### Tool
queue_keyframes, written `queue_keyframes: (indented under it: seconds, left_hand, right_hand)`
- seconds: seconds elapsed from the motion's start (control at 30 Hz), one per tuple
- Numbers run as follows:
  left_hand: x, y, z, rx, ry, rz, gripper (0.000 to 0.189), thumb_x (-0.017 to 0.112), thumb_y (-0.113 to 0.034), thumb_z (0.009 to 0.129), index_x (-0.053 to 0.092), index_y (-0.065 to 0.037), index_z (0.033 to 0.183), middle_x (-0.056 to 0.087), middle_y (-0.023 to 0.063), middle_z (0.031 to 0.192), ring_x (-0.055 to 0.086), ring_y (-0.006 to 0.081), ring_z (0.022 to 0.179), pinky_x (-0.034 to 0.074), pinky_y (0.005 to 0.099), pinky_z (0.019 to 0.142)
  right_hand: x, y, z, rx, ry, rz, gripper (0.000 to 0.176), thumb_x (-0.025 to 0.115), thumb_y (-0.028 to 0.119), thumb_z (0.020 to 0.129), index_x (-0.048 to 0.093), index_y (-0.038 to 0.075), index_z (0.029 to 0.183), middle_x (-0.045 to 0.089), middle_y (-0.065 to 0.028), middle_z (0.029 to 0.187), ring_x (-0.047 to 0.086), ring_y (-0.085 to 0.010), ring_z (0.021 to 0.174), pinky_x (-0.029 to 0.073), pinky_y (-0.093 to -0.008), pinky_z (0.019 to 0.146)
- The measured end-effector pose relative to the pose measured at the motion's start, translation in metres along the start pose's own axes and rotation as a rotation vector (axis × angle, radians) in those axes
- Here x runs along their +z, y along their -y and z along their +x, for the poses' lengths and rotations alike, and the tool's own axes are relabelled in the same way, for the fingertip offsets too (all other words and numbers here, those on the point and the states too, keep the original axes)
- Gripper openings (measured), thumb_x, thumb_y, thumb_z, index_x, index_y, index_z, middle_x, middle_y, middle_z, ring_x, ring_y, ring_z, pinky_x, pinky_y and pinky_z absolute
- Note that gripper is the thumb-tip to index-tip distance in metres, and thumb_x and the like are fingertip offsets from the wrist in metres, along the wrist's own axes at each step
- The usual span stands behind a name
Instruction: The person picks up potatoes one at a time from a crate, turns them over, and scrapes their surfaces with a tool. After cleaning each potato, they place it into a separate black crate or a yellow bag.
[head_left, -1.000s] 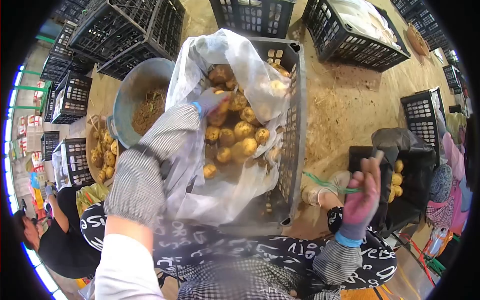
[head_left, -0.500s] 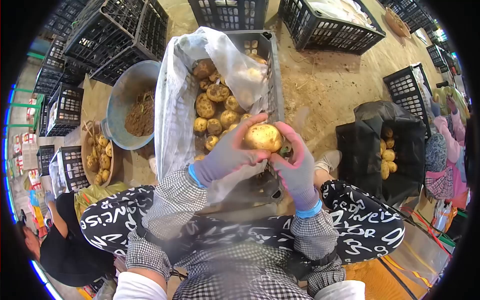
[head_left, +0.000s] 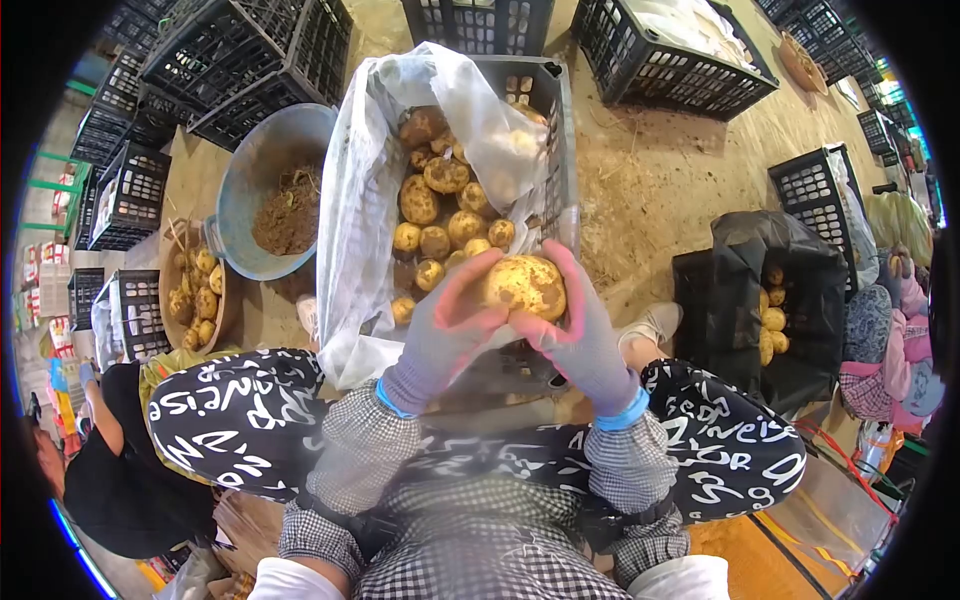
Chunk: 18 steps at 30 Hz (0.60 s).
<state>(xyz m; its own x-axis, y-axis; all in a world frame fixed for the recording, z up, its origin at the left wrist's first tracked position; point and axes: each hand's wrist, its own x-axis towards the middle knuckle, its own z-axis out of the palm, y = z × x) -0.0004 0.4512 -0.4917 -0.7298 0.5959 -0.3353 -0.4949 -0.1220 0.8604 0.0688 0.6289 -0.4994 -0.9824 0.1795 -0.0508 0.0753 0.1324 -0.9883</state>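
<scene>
Between my two gloved hands is a large yellow potato (head_left: pixel 525 287) with brown patches of soil. My left hand (head_left: pixel 450 325) curls against its left side, thumb underneath. On the other side my right hand (head_left: pixel 577 330) wraps the potato's right edge with fingers and thumb. Both gloves are grey with pink fingers. Just beyond them stands a grey crate (head_left: pixel 568 160) lined with white plastic film (head_left: pixel 350 200), holding several soil-marked potatoes (head_left: pixel 445 175). Part of the crate's near end is hidden behind my hands.
At left are a blue basin (head_left: pixel 232 190) of soil and a basket (head_left: pixel 228 300) of potatoes. A crate lined with black plastic (head_left: pixel 810 340) holds potatoes at right. Black crates (head_left: pixel 690 75) stand farther back. People sit at both sides, one in black (head_left: pixel 130 470).
The potato has been turned in my hands, showing a browner face. My right hand has shifted round its right side. The view has tilted slightly.
</scene>
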Motion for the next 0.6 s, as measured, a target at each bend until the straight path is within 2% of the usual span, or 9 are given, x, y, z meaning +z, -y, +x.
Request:
queue_keyframes:
  seconds: [0.1, 0.2, 0.3, 0.4, 0.43, 0.53, 0.6]
  left_hand:
    - [-0.002, 0.017, -0.003, 0.054, 0.097, -0.089, 0.076, 0.073, -0.002, 0.084, 0.034, 0.0, 0.149, 0.044, 0.0107, 0.145, 0.046, 0.0177, 0.13, 0.038, 0.0318, 0.109]
    - [-0.008, 0.023, 0.003, 0.227, 0.06, 0.395, 0.081, 0.078, -0.007, 0.081, 0.034, 0.0, 0.149, 0.04, 0.011, 0.149, 0.044, 0.0195, 0.132, 0.036, 0.033, 0.111]
    - [-0.011, 0.024, 0.003, 0.175, 0.056, 0.398, 0.084, 0.079, -0.01, 0.08, 0.032, -0.001, 0.15, 0.039, 0.0105, 0.151, 0.041, 0.0204, 0.135, 0.033, 0.0335, 0.112]
    - [-0.012, 0.028, -0.001, 0.113, 0.131, 0.105, 0.086, 0.079, -0.013, 0.081, 0.031, -0.001, 0.151, 0.041, 0.0109, 0.15, 0.039, 0.0205, 0.137, 0.032, 0.0344, 0.113]
    - [-0.012, 0.03, -0.001, 0.129, 0.126, 0.095, 0.084, 0.078, -0.014, 0.082, 0.032, -0.001, 0.151, 0.041, 0.0109, 0.15, 0.04, 0.0203, 0.137, 0.032, 0.0347, 0.113]
    - [-0.016, 0.033, 0.0, 0.142, 0.112, 0.092, 0.079, 0.075, -0.019, 0.087, 0.032, -0.001, 0.15, 0.041, 0.0112, 0.149, 0.042, 0.0198, 0.134, 0.034, 0.0352, 0.112]
    - [-0.026, 0.027, 0.005, 0.104, 0.103, 0.124, 0.074, 0.072, -0.023, 0.09, 0.033, -0.001, 0.149, 0.041, 0.0117, 0.149, 0.045, 0.0195, 0.131, 0.037, 0.0351, 0.111]
  right_hand:
    - [0.003, -0.011, -0.002, -0.019, -0.029, -0.058, 0.07, 0.076, 0.016, 0.081, 0.044, -0.002, 0.141, 0.05, -0.0162, 0.138, 0.046, -0.024, 0.131, 0.04, -0.0349, 0.106]
    - [0.01, -0.017, -0.006, 0.026, 0.0, 0.122, 0.066, 0.076, 0.016, 0.082, 0.047, 0.0, 0.139, 0.052, -0.0145, 0.135, 0.049, -0.0234, 0.126, 0.041, -0.0346, 0.104]
    - [0.016, -0.014, -0.006, 0.023, -0.052, 0.197, 0.048, 0.069, 0.014, 0.088, 0.055, -0.001, 0.132, 0.058, -0.0123, 0.13, 0.054, -0.0204, 0.12, 0.043, -0.0327, 0.102]
    - [0.011, -0.013, -0.004, 0.137, -0.108, 0.325, 0.03, 0.057, 0.012, 0.097, 0.063, -0.001, 0.122, 0.065, -0.0087, 0.118, 0.058, -0.0162, 0.11, 0.045, -0.0295, 0.099]
    - [0.011, -0.009, -0.002, 0.182, -0.137, 0.376, 0.027, 0.051, 0.011, 0.1, 0.066, -0.002, 0.118, 0.068, -0.0072, 0.112, 0.06, -0.0142, 0.107, 0.045, -0.0276, 0.097]
    - [0.01, -0.018, -0.001, 0.139, -0.105, 0.235, 0.036, 0.053, 0.022, 0.102, 0.06, -0.004, 0.126, 0.063, -0.0062, 0.118, 0.056, -0.0096, 0.108, 0.044, -0.0244, 0.098]
    - [0.018, -0.017, -0.002, 0.252, -0.073, 0.438, 0.036, 0.053, 0.022, 0.102, 0.061, -0.004, 0.126, 0.062, -0.0063, 0.121, 0.056, -0.0098, 0.109, 0.043, -0.0245, 0.098]
